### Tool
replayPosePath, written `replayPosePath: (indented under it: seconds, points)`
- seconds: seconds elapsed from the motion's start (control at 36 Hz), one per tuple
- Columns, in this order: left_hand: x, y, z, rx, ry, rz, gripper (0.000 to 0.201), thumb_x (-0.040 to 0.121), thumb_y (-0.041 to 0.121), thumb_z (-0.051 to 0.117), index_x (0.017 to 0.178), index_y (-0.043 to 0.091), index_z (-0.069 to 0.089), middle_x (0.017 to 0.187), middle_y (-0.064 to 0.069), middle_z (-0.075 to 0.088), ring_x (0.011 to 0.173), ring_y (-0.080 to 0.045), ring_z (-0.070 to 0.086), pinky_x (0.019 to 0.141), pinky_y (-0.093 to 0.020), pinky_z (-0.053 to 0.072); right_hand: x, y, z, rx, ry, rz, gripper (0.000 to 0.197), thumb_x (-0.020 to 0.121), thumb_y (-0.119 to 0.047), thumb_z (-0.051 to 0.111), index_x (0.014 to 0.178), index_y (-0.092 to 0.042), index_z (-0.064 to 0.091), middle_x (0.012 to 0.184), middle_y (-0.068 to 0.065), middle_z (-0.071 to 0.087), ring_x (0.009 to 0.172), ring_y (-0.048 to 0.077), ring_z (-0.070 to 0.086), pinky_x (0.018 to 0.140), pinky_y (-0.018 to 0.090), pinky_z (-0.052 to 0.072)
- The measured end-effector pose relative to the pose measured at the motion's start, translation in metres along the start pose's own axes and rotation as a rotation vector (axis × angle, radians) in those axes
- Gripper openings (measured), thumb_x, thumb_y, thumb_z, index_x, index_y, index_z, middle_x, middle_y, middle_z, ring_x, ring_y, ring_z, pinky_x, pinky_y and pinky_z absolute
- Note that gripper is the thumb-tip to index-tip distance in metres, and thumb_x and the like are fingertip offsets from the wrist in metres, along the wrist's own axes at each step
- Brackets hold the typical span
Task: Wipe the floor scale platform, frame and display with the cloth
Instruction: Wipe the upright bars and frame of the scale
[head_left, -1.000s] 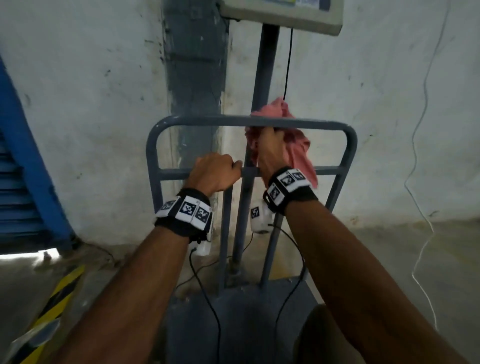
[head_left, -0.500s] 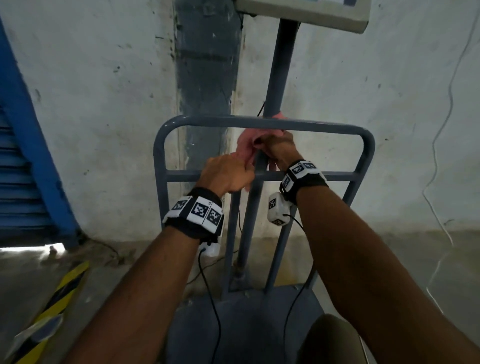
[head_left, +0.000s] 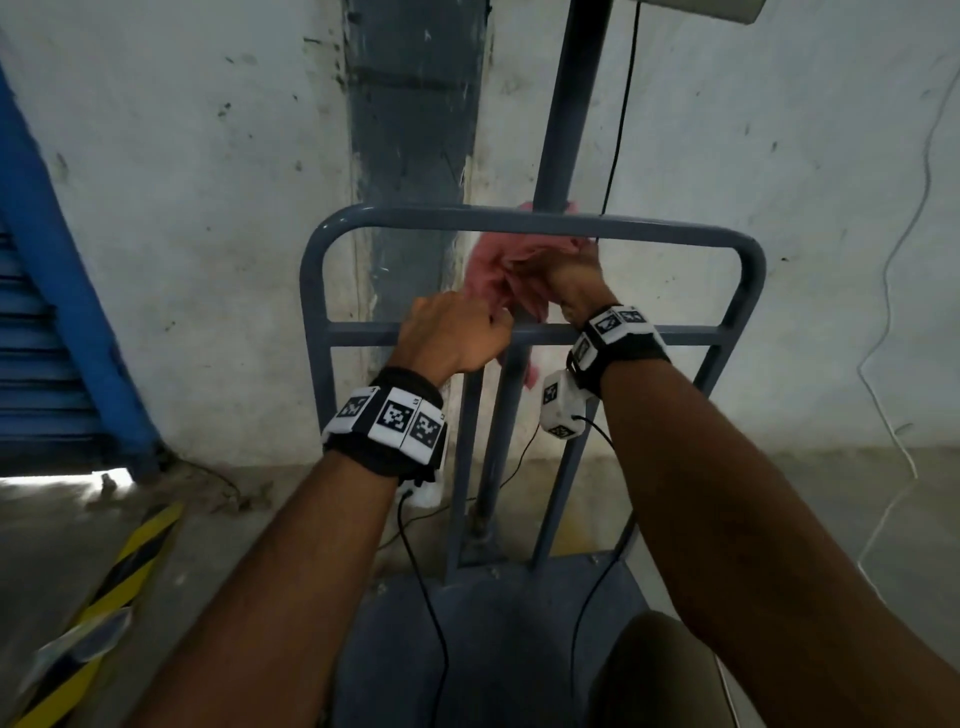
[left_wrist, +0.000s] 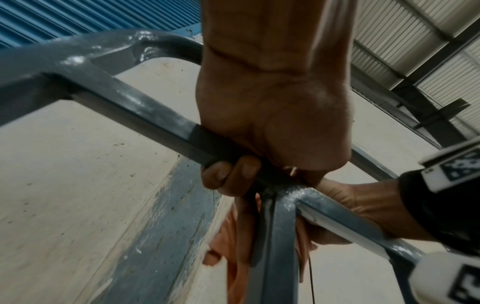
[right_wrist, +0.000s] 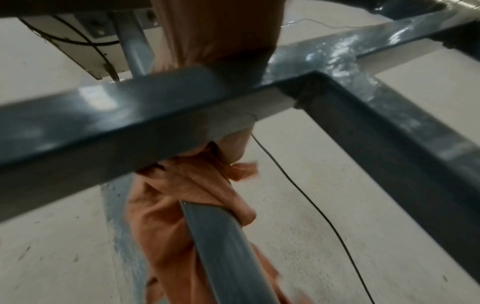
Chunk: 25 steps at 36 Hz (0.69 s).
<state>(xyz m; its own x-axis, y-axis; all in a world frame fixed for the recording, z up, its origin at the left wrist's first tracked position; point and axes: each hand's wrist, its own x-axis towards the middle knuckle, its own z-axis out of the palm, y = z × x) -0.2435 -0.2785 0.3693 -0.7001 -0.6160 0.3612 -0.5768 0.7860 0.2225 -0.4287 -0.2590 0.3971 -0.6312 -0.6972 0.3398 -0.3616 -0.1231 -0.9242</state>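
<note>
Left hand (head_left: 452, 338) is fisted around the middle crossbar of the grey-blue painted steel tube frame (head_left: 519, 221), fingers curled under it just left of the upright grey pole (head_left: 569, 104). Right hand (head_left: 569, 275) clutches the crumpled pink cloth (head_left: 498, 270), bunched around the pole between top rail and crossbar, one end hanging below the crossbar. Dark grey scale platform (head_left: 493, 623) lies below by the frame's foot; beige display box (head_left: 701, 8) is cut off at the top edge.

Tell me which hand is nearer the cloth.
Right. The right hand holds the cloth wrapped round the pole; the left hand grips the crossbar just beside it.
</note>
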Motion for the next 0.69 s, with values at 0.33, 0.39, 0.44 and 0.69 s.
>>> replayPosePath:
  seconds: [0.33,0.39,0.44,0.69]
  points:
    - [-0.002,0.002,-0.002,0.035,-0.001,-0.003,0.050,0.107,0.049,0.022,0.083,0.019,0.054,0.076,-0.001,0.056,0.069,-0.011,0.048,0.084,-0.039,0.034,-0.009,-0.010,0.001,-0.658,-0.442,0.212,0.004,0.088,-0.008,0.070,0.092,-0.010,0.070,0.088,0.002,0.068,0.079,0.013,0.065,0.070,0.027,0.053]
    - [0.000,0.001,0.000,0.029,0.002,0.002,0.051,0.107,0.049,0.022,0.084,0.018,0.055,0.077,-0.001,0.057,0.073,-0.015,0.051,0.084,-0.040,0.034,-0.009,-0.005,-0.001,-0.340,-0.313,0.128,0.013,0.087,0.002,0.067,0.077,-0.005,0.070,0.066,0.005,0.068,0.049,0.008,0.060,0.044,0.018,0.045]
    - [0.001,0.000,0.001,0.020,0.003,0.001,0.052,0.107,0.048,0.023,0.080,0.018,0.055,0.075,-0.002,0.058,0.073,-0.015,0.053,0.086,-0.040,0.036,-0.007,-0.007,-0.002,-0.243,-0.214,0.111,0.020,0.087,-0.001,0.071,0.068,-0.008,0.066,0.055,0.001,0.064,0.041,0.006,0.056,0.038,0.015,0.040]
    - [-0.001,0.000,-0.004,0.055,-0.004,0.008,0.047,0.106,0.050,0.021,0.091,0.018,0.052,0.084,-0.003,0.056,0.084,-0.022,0.051,0.081,-0.039,0.031,-0.014,-0.016,0.002,-0.493,-0.377,0.258,0.017,0.086,0.004,0.067,0.078,-0.011,0.069,0.073,-0.002,0.066,0.065,0.008,0.059,0.060,0.018,0.049]
